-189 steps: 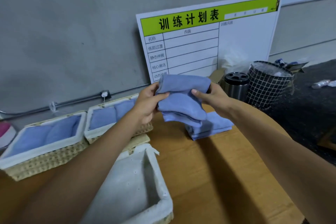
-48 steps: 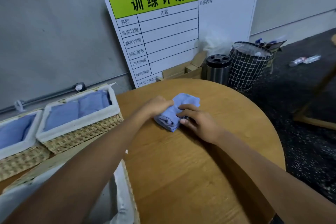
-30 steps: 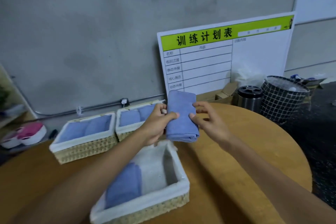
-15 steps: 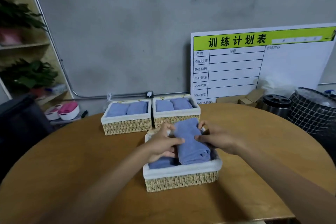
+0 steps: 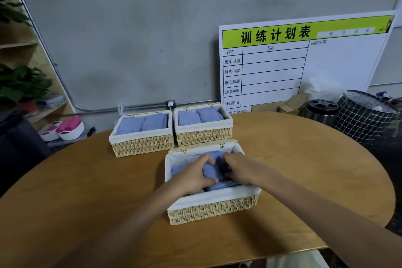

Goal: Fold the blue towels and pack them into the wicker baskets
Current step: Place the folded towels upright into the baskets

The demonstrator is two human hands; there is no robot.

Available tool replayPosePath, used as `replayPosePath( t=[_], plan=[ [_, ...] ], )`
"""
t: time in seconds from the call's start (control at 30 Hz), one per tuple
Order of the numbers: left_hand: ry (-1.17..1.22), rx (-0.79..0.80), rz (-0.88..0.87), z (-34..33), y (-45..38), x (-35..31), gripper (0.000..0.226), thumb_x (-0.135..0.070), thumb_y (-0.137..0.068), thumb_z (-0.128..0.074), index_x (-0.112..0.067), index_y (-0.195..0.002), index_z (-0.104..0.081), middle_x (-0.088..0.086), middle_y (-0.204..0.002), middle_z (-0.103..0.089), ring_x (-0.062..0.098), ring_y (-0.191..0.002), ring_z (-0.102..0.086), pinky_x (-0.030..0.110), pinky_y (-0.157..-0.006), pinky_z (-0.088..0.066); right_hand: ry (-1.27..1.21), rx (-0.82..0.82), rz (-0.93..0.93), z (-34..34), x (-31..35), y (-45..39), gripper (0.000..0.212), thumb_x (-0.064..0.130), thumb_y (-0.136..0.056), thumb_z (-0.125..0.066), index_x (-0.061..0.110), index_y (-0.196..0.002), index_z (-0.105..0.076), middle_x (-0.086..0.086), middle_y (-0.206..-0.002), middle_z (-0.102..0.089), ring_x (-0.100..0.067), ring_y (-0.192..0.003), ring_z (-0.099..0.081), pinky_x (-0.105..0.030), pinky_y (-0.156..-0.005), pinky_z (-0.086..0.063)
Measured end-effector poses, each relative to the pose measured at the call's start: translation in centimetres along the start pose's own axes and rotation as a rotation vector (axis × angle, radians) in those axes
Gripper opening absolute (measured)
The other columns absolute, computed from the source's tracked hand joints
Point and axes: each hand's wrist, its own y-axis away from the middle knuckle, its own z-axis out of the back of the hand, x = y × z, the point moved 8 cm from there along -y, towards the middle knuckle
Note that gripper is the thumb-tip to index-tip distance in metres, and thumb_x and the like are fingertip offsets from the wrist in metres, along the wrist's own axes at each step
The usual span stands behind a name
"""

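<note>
A wicker basket (image 5: 214, 208) with a white liner sits nearest me on the round wooden table. Both hands are down inside it. My left hand (image 5: 193, 175) and my right hand (image 5: 236, 167) grip a folded blue towel (image 5: 212, 169) from either side, fingers curled round it. Another blue towel (image 5: 177, 168) lies at the left of the same basket, partly hidden by my left hand. Two more lined wicker baskets stand behind, the left basket (image 5: 142, 143) and the right basket (image 5: 204, 135), each holding two folded blue towels.
The wooden table (image 5: 304, 159) curves away on the right. Behind it a white and green chart board (image 5: 304, 61) leans on the grey wall. A metal canister (image 5: 322, 111) and a wire bin (image 5: 365, 115) stand right; shelves with plants stand left.
Both hands carried the folded towel from the table's right side to the near basket and lowered it inside, beside the towel lying there. The camera view swung left and back.
</note>
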Motion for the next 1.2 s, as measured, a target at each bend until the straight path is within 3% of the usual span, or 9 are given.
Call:
replayPosePath(
  t=[0.07,0.17,0.23,0.3,0.5,0.8,1.0,1.2],
  plan=[
    [-0.153,-0.035,-0.055,1.4,0.2,-1.0,0.053,-0.035,-0.089,-0.073,-0.023,-0.135,-0.051,-0.004,-0.086,-0.057,0.0,-0.06,-0.046,0.015,-0.052,-0.031,0.003,-0.081,0.076,1.0,0.2,0.3,0.022,0.007,-0.09,-0.063,0.001,-0.11,-0.058,-0.015,-0.113,-0.053,-0.03,-0.101,-0.056,-0.036,-0.083,-0.046],
    [-0.459,-0.053,-0.131,3.1,0.6,-1.4,0.068,-0.059,-0.084,-0.07,-0.027,-0.142,-0.05,-0.006,-0.119,-0.051,0.011,-0.1,-0.052,0.027,-0.08,-0.042,0.001,-0.165,0.18,2.9,0.0,0.6,0.038,0.017,-0.083,-0.076,0.01,-0.117,-0.062,-0.006,-0.119,-0.05,-0.024,-0.104,-0.054,-0.034,-0.089,-0.045],
    [-0.488,0.032,-0.137,3.0,0.7,-0.7,0.081,-0.065,-0.084,-0.065,-0.025,-0.15,-0.042,-0.011,-0.141,-0.042,0.011,-0.123,-0.047,0.03,-0.099,-0.041,0.037,-0.103,0.228,3.1,-0.1,0.3,0.051,0.025,-0.081,-0.08,0.01,-0.126,-0.06,-0.005,-0.124,-0.053,-0.022,-0.109,-0.053,-0.035,-0.095,-0.045],
    [-0.525,0.087,-0.137,2.6,0.8,-0.2,0.086,-0.068,-0.086,-0.061,-0.022,-0.154,-0.035,-0.011,-0.155,-0.033,0.013,-0.136,-0.038,0.029,-0.108,-0.035,0.105,-0.003,0.257,2.5,0.1,0.1,0.058,0.031,-0.082,-0.079,0.008,-0.131,-0.057,-0.006,-0.125,-0.055,-0.024,-0.111,-0.053,-0.037,-0.096,-0.045],
    [-0.744,0.117,-0.13,1.5,0.3,0.7,0.092,-0.08,-0.083,-0.048,-0.028,-0.156,-0.027,-0.013,-0.16,-0.025,0.018,-0.139,-0.031,0.038,-0.112,-0.033,0.224,0.098,0.284,0.5,0.3,-0.7,0.039,0.033,-0.085,-0.074,0.013,-0.114,-0.055,-0.003,-0.112,-0.059,-0.021,-0.098,-0.057,-0.041,-0.084,-0.051],
    [-0.822,0.081,-0.134,0.9,-0.6,1.5,0.095,-0.085,-0.079,-0.046,-0.03,-0.155,-0.029,-0.017,-0.154,-0.028,0.02,-0.129,-0.034,0.036,-0.098,-0.038,0.359,0.043,0.312,-1.3,0.1,-1.3,0.053,0.04,-0.083,-0.073,0.014,-0.125,-0.052,-0.001,-0.125,-0.053,-0.025,-0.106,-0.057,-0.039,-0.083,-0.051],
    [-0.863,0.092,-0.123,0.4,-1.1,1.9,0.092,-0.083,-0.079,-0.049,-0.031,-0.152,-0.034,-0.016,-0.149,-0.032,0.023,-0.126,-0.035,0.043,-0.096,-0.044,0.427,0.044,0.358,-1.7,0.0,-1.9,0.053,0.046,-0.082,-0.071,0.015,-0.123,-0.055,-0.001,-0.123,-0.055,-0.026,-0.105,-0.057,-0.044,-0.089,-0.05],
    [-0.855,0.095,-0.118,0.6,-1.0,1.2,0.089,-0.079,-0.08,-0.054,-0.029,-0.152,-0.036,-0.013,-0.147,-0.036,0.024,-0.124,-0.036,0.042,-0.094,-0.044,0.453,0.078,0.362,-1.4,0.2,-2.2,0.054,0.045,-0.081,-0.073,0.016,-0.123,-0.057,-0.002,-0.121,-0.058,-0.026,-0.104,-0.059,-0.043,-0.088,-0.05]
  ],
)
